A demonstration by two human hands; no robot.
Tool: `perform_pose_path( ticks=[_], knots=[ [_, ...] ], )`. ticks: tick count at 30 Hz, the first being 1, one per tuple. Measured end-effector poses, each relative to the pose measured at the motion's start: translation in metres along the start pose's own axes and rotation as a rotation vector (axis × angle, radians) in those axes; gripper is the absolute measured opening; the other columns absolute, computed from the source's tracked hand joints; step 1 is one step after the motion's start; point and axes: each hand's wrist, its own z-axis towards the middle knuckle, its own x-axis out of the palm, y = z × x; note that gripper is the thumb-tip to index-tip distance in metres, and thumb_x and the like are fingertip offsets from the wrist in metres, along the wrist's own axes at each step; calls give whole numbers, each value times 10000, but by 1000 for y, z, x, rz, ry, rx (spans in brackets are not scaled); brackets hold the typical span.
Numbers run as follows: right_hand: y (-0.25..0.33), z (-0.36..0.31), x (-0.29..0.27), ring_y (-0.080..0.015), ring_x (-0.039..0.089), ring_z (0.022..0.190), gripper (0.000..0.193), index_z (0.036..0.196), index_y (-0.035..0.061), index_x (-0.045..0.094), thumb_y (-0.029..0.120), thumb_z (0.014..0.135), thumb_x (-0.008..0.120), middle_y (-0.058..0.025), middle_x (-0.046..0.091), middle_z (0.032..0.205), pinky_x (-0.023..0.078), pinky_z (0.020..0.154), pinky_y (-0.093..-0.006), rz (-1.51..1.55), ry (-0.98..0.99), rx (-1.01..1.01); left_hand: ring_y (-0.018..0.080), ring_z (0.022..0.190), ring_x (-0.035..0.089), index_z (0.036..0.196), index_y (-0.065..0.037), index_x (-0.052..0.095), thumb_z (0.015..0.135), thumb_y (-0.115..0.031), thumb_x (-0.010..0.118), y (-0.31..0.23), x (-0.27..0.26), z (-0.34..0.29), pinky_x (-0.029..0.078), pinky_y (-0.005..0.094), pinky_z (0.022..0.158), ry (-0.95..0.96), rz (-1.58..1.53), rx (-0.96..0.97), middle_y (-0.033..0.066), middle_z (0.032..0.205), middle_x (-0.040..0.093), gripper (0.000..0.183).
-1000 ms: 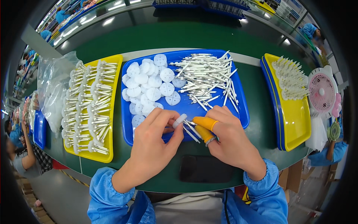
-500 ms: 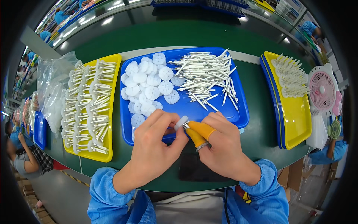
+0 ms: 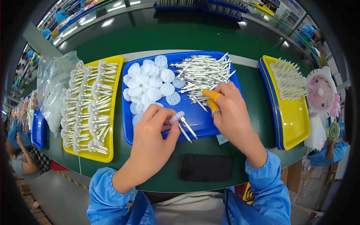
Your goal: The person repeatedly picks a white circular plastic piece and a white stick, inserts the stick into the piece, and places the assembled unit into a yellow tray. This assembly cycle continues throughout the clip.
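Note:
Near the front of the blue tray (image 3: 204, 129), my left hand (image 3: 153, 135) pinches a white plastic disc (image 3: 177, 117) edge-up between thumb and fingers. A couple of thin white sticks (image 3: 187, 127) with metal tips stick out of that disc toward the lower right. My right hand (image 3: 234, 114), with yellow finger covers (image 3: 212, 95) on two fingers, reaches to the lower right side of a pile of loose white sticks (image 3: 204, 73). Its covered fingertips are slightly apart at the sticks, and no stick shows between them. Loose white discs (image 3: 153, 80) lie heaped in the tray's left half.
A yellow tray (image 3: 111, 131) at left holds rows of discs filled with sticks, beside a clear plastic bag (image 3: 54, 86). Stacked trays (image 3: 296, 123) with more assemblies stand at right, near a pink fan (image 3: 321, 88). A black phone (image 3: 206, 167) lies in front.
My right hand has left the disc and moved up and right to the stick pile. My left hand keeps the disc, whose sticks now show. The phone has come into plain view.

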Motion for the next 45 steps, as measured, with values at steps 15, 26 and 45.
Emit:
perform_pose_path(
  ticks=[15, 26, 45],
  knots=[
    [32, -18, -26, -351, 680, 961, 413, 1201, -23, 773, -73, 791, 783, -147, 737, 965, 551, 876, -451, 449, 98, 136, 106, 914, 742, 1098, 46, 709, 986, 12, 795, -3, -9, 6, 674, 286, 761, 99, -193, -147, 79, 1044, 714, 146],
    [36, -23, -24, -343, 611, 898, 400, 1113, -31, 785, -100, 728, 704, -141, 620, 901, 471, 821, -442, 428, 194, -19, 128, 938, 722, 1082, 22, 730, 963, 52, 766, -4, -4, 4, 682, 304, 778, 70, -97, -12, 68, 1029, 702, 128],
    [55, -26, -14, -363, 608, 895, 305, 970, -42, 740, -106, 672, 724, -143, 610, 902, 485, 803, -467, 426, 146, -6, 191, 867, 739, 1059, 42, 737, 885, 94, 792, -5, 0, -2, 711, 318, 765, 34, 31, 80, 115, 964, 695, 190]
  ],
)
